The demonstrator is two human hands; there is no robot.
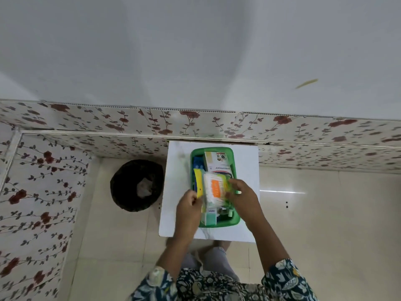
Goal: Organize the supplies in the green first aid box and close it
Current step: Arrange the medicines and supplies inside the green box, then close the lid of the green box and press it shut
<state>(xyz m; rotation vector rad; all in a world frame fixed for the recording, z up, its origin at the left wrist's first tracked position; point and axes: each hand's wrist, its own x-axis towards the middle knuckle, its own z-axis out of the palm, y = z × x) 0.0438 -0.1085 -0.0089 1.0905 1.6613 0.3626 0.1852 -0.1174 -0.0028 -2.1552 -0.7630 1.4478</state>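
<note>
The green first aid box (235,221) stands open on a small white table (175,192), with no lid in view. Inside lie a white carton with blue print (219,162) at the far end, a blue item (198,162) on its left and a teal and white carton (210,217) at the near end. Just above the box I hold a clear pack of cotton swabs (213,190) with an orange label and a yellow card edge. My left hand (188,206) grips its left side, my right hand (243,195) its right side.
A black round bin (130,185) with crumpled paper inside stands on the tiled floor left of the table. A floral-patterned low wall (195,123) runs behind the table and along the left. My feet are under the table's near edge.
</note>
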